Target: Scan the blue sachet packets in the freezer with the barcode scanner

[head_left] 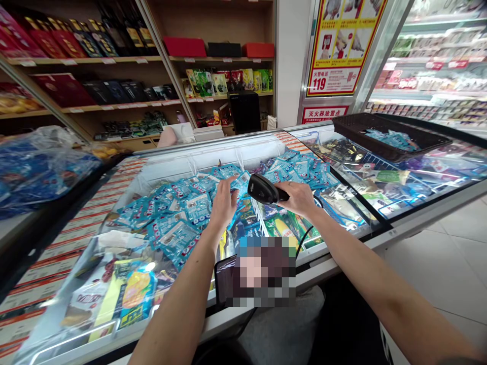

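Note:
My right hand (299, 198) is closed round the handle of a black barcode scanner (263, 189), whose head points left. Its cord hangs below my wrist. Close to the scanner's front, my left hand (224, 202) has its fingers and thumb at the edge of a small blue packet (242, 181) and appears to pinch it. Many similar blue packets (198, 207) lie heaped on the glass top of a chest freezer (163, 163), left of and beyond my hands. Another heap of blue packets (304, 170) lies beyond the scanner.
A black tray (429, 143) with some blue packets stands at the right on the freezer. A phone (225, 281), partly blurred out, is at the near edge. Plastic-wrapped blue goods (45, 162) are at the left. Stocked shelves (110, 60) stand behind.

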Action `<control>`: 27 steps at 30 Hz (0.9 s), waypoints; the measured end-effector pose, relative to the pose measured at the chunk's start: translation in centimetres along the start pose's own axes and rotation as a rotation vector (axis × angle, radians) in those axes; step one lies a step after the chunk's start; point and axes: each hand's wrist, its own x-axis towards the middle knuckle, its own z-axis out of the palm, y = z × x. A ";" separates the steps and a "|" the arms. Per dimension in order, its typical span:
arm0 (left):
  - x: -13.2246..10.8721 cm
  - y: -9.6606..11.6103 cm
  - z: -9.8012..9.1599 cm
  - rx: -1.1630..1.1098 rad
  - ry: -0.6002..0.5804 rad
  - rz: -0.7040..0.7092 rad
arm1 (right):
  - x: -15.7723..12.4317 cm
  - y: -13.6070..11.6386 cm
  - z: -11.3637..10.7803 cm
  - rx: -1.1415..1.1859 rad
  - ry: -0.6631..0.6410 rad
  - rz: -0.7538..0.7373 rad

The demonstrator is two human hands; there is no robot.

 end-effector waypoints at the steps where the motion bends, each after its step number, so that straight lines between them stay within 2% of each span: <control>1: 0.0 0.0 0.0 0.000 -0.001 -0.002 | 0.0 0.0 0.0 0.001 0.001 0.000; 20: -0.1 -0.1 0.2 0.016 0.005 0.008 | 0.0 0.3 0.3 -0.005 0.033 -0.014; 27: 0.0 0.0 0.2 0.053 0.020 -0.001 | -0.1 0.6 0.8 -0.008 0.115 -0.026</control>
